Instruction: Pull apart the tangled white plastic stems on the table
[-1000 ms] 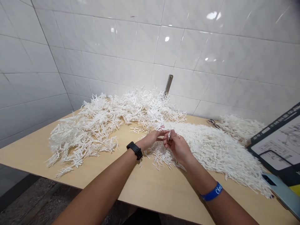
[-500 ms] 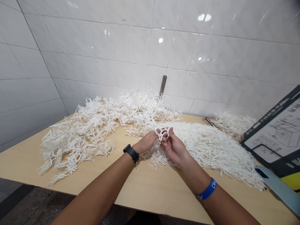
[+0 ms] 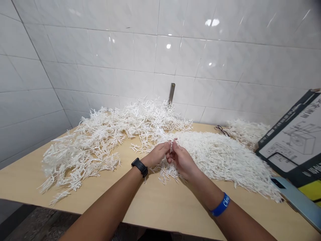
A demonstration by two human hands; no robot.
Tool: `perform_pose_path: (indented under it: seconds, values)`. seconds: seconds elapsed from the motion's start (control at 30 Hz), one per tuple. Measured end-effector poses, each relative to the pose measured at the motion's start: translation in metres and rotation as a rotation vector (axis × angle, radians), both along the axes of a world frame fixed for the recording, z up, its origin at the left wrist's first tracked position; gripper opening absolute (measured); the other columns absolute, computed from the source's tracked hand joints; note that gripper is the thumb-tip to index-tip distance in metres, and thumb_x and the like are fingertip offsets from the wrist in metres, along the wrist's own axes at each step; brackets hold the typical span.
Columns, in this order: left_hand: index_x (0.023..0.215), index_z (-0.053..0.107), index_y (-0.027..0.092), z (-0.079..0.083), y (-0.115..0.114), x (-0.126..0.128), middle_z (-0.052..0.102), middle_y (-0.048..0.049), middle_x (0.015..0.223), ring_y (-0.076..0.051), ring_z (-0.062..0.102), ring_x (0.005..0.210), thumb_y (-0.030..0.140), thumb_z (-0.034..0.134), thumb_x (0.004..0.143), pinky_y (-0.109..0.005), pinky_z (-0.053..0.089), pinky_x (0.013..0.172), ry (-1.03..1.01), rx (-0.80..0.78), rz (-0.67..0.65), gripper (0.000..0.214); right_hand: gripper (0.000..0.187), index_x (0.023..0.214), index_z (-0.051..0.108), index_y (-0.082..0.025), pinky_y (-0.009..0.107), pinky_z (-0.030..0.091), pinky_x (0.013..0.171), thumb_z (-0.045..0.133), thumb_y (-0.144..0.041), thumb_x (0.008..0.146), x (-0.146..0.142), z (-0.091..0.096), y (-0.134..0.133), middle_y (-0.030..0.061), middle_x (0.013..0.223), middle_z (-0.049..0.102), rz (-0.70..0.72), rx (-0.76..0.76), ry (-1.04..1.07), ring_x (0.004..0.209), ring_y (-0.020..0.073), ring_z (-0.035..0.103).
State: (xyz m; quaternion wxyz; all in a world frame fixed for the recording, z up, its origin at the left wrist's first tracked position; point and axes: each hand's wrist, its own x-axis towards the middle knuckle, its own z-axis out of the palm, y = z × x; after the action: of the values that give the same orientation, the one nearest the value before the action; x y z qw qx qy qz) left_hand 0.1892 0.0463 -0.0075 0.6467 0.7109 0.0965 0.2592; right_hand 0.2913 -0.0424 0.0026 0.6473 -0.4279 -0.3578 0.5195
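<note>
My left hand, with a black watch at its wrist, and my right hand, with a blue band further up the arm, meet at the middle of the table. Their fingertips are closed together on a small white branched piece, most of which the fingers cover. Just right of and behind them spreads a dense pile of thin white pieces. A looser heap of white branched strands, plastic by its look, curves along the left and back.
The wooden table meets a tiled wall. A metal bar rises behind the heap. At the right lie a smaller white pile, dark cord loops, a light-blue phone and a leaning printed box.
My hands have drawn closer together, with fingertips now meeting. The white branched piece, plainly visible between them before, is now mostly covered. The whole view has shifted slightly.
</note>
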Motion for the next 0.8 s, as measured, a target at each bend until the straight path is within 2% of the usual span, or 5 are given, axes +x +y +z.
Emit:
perform_pose_path:
  seconds: [0.1, 0.17, 0.3, 0.63, 0.8]
  values:
    - [0.124, 0.058, 0.014, 0.005, 0.001, -0.002, 0.065, -0.0035, 0.064, -0.011, 0.053, 0.041, 0.065, 0.034, 0.090, -0.027, 0.047, 0.049, 0.014, -0.126, -0.041, 0.067, 0.051, 0.065, 0.062, -0.015, 0.024, 0.039, 0.051, 0.065, -0.066, 0.073, -0.005, -0.002, 0.000, 0.0016, 0.058, 0.059, 0.052, 0.021, -0.180, 0.049, 0.0104, 0.050]
    - [0.133, 0.052, 0.019, 0.009, 0.002, -0.005, 0.071, -0.0095, 0.093, -0.009, 0.054, 0.040, 0.061, 0.040, 0.090, -0.027, 0.047, 0.045, -0.005, -0.166, -0.042, 0.062, 0.051, 0.067, 0.063, -0.016, 0.025, 0.040, 0.052, 0.066, -0.067, 0.071, -0.006, -0.003, 0.001, 0.0015, 0.058, 0.059, 0.077, 0.028, -0.258, 0.049, 0.0107, 0.050]
    - [0.132, 0.055, 0.022, 0.014, 0.004, -0.010, 0.059, -0.0156, 0.131, -0.009, 0.057, 0.040, 0.058, 0.040, 0.091, -0.026, 0.045, 0.039, 0.019, -0.193, -0.108, 0.057, 0.052, 0.064, 0.061, -0.017, 0.026, 0.041, 0.052, 0.062, -0.068, 0.074, -0.006, -0.007, 0.004, 0.0014, 0.057, 0.058, 0.121, 0.044, -0.349, 0.049, 0.0112, 0.049]
    - [0.128, 0.061, 0.018, 0.016, 0.006, -0.011, 0.064, -0.0167, 0.124, -0.014, 0.064, 0.061, 0.049, 0.048, 0.090, -0.027, 0.048, 0.057, -0.023, -0.190, -0.172, 0.051, 0.044, 0.064, 0.052, -0.018, 0.025, 0.034, 0.046, 0.062, -0.058, 0.079, -0.005, -0.012, 0.003, -0.0021, 0.054, 0.048, -0.127, 0.116, -0.515, 0.047, 0.0101, 0.044]
    - [0.128, 0.061, 0.019, 0.021, 0.005, -0.013, 0.068, -0.0138, 0.116, -0.022, 0.065, 0.094, 0.045, 0.049, 0.091, -0.035, 0.045, 0.087, -0.124, -0.245, -0.121, 0.047, 0.034, 0.104, 0.057, -0.023, 0.024, 0.038, 0.044, 0.067, -0.045, 0.079, -0.006, -0.004, -0.003, -0.0011, 0.076, 0.054, -0.281, 0.183, -0.478, 0.055, 0.0112, 0.047]
